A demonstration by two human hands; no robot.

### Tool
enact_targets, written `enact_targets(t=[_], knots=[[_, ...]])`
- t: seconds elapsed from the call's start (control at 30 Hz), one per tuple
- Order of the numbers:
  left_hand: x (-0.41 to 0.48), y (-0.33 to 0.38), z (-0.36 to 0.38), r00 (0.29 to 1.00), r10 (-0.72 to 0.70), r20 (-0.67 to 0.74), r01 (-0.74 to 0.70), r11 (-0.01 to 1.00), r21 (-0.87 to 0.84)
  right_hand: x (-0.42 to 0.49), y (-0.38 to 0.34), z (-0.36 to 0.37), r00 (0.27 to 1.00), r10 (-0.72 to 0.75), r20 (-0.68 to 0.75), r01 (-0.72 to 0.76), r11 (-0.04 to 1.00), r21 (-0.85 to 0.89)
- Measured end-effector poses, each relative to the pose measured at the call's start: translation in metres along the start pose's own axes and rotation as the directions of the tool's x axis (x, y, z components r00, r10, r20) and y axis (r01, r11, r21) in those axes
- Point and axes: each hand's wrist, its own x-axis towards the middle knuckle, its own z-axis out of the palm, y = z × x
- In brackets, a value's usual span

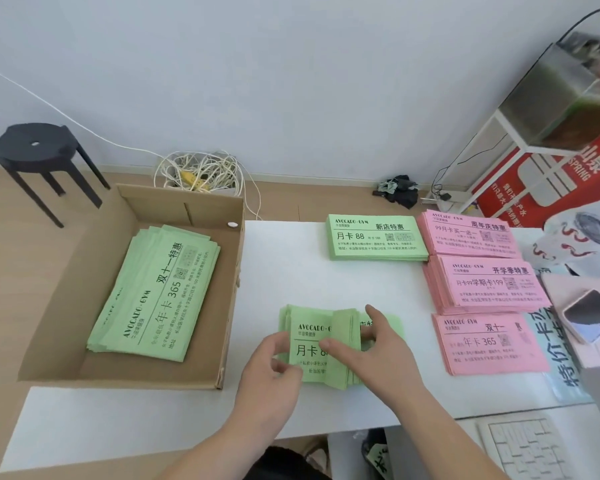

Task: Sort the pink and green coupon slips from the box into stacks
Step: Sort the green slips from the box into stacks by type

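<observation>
green slips [309,348] at lower centre look thin, floppy, slidey: left hand [274,362] pinches their left edge, right hand [374,344] grips a bent wad, best squeezed by the edges

The green bundle [312,344] between the left hand [274,372] and right hand [378,344] shows "AVOCADO·G" and "月卡 8". Left of the left hand, the green slips [153,292] in the box [66,289] read "AVOCADO·GYM", "年卡 365", "双十一特惠". Beyond the right hand, the green stack [374,237] reads "新店特惠", "月卡 88". Right of that hand, the far pink stack [468,233] reads "周年庆特惠", the middle pink stack [489,285] "开学季特惠", "学期卡199", and the near pink stack [489,344] "双十一", "年卡 365". Farther off, a red carton [534,181] says "SPRING".
</observation>
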Motion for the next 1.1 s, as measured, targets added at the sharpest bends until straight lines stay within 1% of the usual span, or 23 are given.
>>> enact_targets(t=[0.1, 0.17, 0.23, 0.3, 0.37, 0.43, 0.5, 0.57, 0.6, 0.67, 0.7, 0.83, 0.97, 1.03, 1.07, 1.1], knots=[[-0.007, 0.003, -0.007, 0.994, 0.105, -0.001, -0.104, 0.985, 0.134, 0.0, -0.008, 0.001, 1.0, -0.019, 0.016, 0.021, 0.996, -0.087], [-0.017, -0.002, -0.005, 0.985, 0.17, 0.043, -0.175, 0.964, 0.198, 0.001, -0.009, 0.0, 0.999, -0.022, 0.033, 0.025, 0.994, -0.109], [-0.029, -0.007, 0.001, 0.966, 0.213, 0.146, -0.24, 0.95, 0.201, 0.003, -0.008, -0.002, 0.998, -0.046, 0.041, 0.05, 0.993, -0.111], [-0.037, -0.009, 0.008, 0.936, 0.223, 0.27, -0.282, 0.938, 0.2, 0.006, -0.005, -0.004, 0.997, -0.059, 0.049, 0.065, 0.991, -0.121], [-0.038, -0.01, 0.013, 0.92, 0.226, 0.32, -0.301, 0.931, 0.209, 0.009, 0.004, -0.006, 0.997, -0.071, 0.044, 0.075, 0.993, -0.096], [-0.038, -0.009, 0.015, 0.936, 0.216, 0.278, -0.275, 0.941, 0.196, 0.011, 0.014, -0.008, 0.996, -0.069, 0.064, 0.07, 0.997, -0.021], [-0.037, -0.01, 0.014, 0.973, 0.182, 0.14, -0.202, 0.969, 0.142, 0.012, 0.02, -0.009, 0.994, -0.073, 0.078, 0.071, 0.997, 0.029], [-0.033, -0.013, 0.012, 0.992, 0.122, -0.016, -0.12, 0.987, 0.104, 0.011, 0.022, -0.009, 0.992, -0.092, 0.089, 0.09, 0.995, 0.032], [-0.029, -0.014, 0.011, 0.996, 0.076, -0.049, -0.072, 0.995, 0.074, 0.011, 0.021, -0.008, 0.992, -0.094, 0.088, 0.092, 0.995, 0.027], [-0.023, -0.012, 0.01, 0.999, -0.007, -0.044, 0.006, 1.0, -0.014, 0.01, 0.02, -0.009, 0.992, -0.091, 0.087, 0.089, 0.996, 0.021], [-0.023, -0.011, 0.01, 0.999, -0.025, -0.039, 0.023, 0.998, -0.052, 0.01, 0.02, -0.01, 0.991, -0.099, 0.093, 0.098, 0.995, 0.016], [-0.028, -0.006, 0.016, 0.997, -0.057, -0.056, 0.048, 0.987, -0.155, 0.007, 0.015, -0.012, 0.988, -0.106, 0.117, 0.105, 0.994, 0.009], [-0.023, -0.004, 0.016, 0.991, -0.104, -0.085, 0.082, 0.969, -0.235, 0.006, 0.014, -0.013, 0.989, -0.1, 0.106, 0.101, 0.995, -0.004], [-0.025, -0.003, 0.014, 0.995, -0.069, -0.073, 0.052, 0.975, -0.215, 0.004, 0.012, -0.013, 0.988, -0.106, 0.115, 0.107, 0.994, 0.002], [-0.027, -0.003, 0.015, 0.999, -0.011, -0.043, 0.004, 0.988, -0.155, 0.004, 0.011, -0.013, 0.987, -0.106, 0.119, 0.106, 0.994, 0.001], [-0.03, -0.005, 0.016, 0.998, 0.068, 0.005, -0.068, 0.996, -0.057, 0.003, 0.01, -0.013, 0.985, -0.111, 0.13, 0.113, 0.994, -0.008]])
